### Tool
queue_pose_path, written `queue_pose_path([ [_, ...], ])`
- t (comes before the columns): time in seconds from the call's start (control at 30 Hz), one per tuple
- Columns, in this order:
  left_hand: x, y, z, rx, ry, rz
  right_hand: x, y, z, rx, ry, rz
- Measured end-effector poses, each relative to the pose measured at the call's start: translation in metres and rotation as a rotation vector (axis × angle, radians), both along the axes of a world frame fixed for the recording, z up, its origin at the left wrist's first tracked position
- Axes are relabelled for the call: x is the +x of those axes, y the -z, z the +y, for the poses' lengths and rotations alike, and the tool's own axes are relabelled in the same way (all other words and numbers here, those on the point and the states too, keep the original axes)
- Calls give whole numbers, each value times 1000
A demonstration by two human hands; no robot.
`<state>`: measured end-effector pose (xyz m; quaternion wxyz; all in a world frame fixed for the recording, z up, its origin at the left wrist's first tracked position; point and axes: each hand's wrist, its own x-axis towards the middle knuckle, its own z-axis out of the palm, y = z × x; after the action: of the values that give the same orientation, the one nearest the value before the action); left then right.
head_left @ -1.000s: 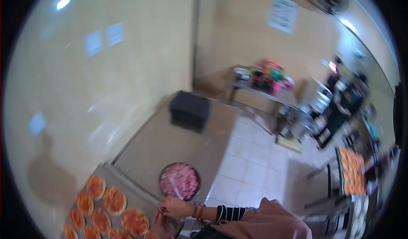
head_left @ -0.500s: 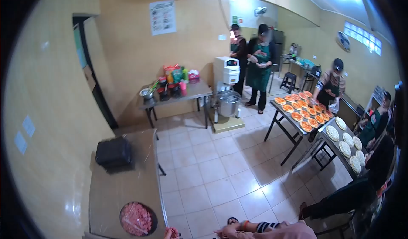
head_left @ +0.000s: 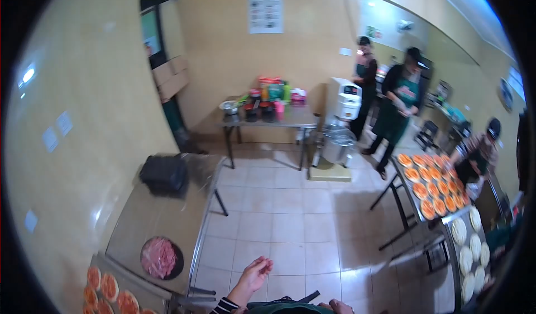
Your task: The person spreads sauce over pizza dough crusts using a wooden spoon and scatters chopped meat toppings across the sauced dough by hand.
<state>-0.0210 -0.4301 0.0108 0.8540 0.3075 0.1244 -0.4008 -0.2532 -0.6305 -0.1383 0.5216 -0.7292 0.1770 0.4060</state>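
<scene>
My left hand [head_left: 257,272], with a striped cuff at the wrist, reaches over the tiled floor at bottom centre. Its fingers are loosely curled, slightly apart, and nothing shows in them. Only part of my right hand [head_left: 339,307] appears at the bottom edge, its fingers too cut off to read. A green apron [head_left: 290,308] lies between them. Left of my left hand, a dark round dish of pink shredded food [head_left: 159,257] sits on a metal table [head_left: 151,219]. Neither hand touches it.
Red-topped rounds [head_left: 110,287] lie at lower left; a black case [head_left: 163,172] is behind. A table with pots [head_left: 268,121] and a mixer [head_left: 338,143] stand at the back. People work around tables of topped rounds [head_left: 432,182] and pale rounds [head_left: 465,260] at right.
The view has swung left, so the room sits further right in it. My left hand now shows more fully, my right arm less. Red-topped rounds have appeared at lower left.
</scene>
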Motion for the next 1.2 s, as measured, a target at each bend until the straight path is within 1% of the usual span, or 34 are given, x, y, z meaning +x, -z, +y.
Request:
queue_pose_path([
  [0.07,-3,-10,-6,47,17,23,14,-2,-20,-86,-62,-21],
  [0.13,-6,0,-1,27,-21,28,25,-2,-35,-169,-91,-53],
  [0.27,-6,14,25,59,-89,119,46,-2,-50,-328,-98,-121],
  [0.33,-3,18,39,78,-126,165,63,-15,-50,-407,-89,-143],
  [0.37,-2,22,46,91,-141,161,50,-24,-44,-448,-82,-149],
  [0.4,-3,25,50,103,-152,157,67,-28,-45,-435,-130,-179],
  [0.43,-3,23,52,115,-170,140,84,-28,-42,-355,-115,-167],
  [0.47,-2,22,54,114,-170,145,98,-59,-33,-221,-89,-204],
  [0.53,1,21,61,84,-216,137,120,-112,-10,94,14,-76],
  [0.57,2,20,66,82,-216,136,124,-129,4,92,14,-77],
  [0.63,7,18,75,45,-238,137,130,-152,24,399,-41,-64],
  [0.67,10,16,79,41,-237,134,131,-135,21,395,-41,-68],
  [0.73,16,11,88,51,-322,162,127,-96,30,251,-135,-97],
  [0.83,24,7,100,80,-336,191,131,-50,39,41,-244,-129],
  [0.9,27,11,104,80,-291,168,123,-19,37,-99,-296,-141],
  [0.93,29,13,104,72,-264,145,119,-24,43,-170,-316,-143],
  [0.97,30,14,104,76,-228,146,117,-31,42,-251,-234,-232],
  [1.0,31,16,101,55,-161,84,128,-32,44,-127,-69,-137],
  [1.03,32,18,97,32,-83,22,137,-65,50,-177,-13,-237],
  [1.07,32,20,91,34,-16,21,143,-96,54,-100,51,-406],
  [1.1,33,21,85,63,37,26,152,-132,62,-48,141,-488],
  [1.17,35,14,69,132,170,9,166,-142,74,36,240,-740],
  [1.2,34,11,60,133,257,-7,170,-162,78,48,250,-786],
])
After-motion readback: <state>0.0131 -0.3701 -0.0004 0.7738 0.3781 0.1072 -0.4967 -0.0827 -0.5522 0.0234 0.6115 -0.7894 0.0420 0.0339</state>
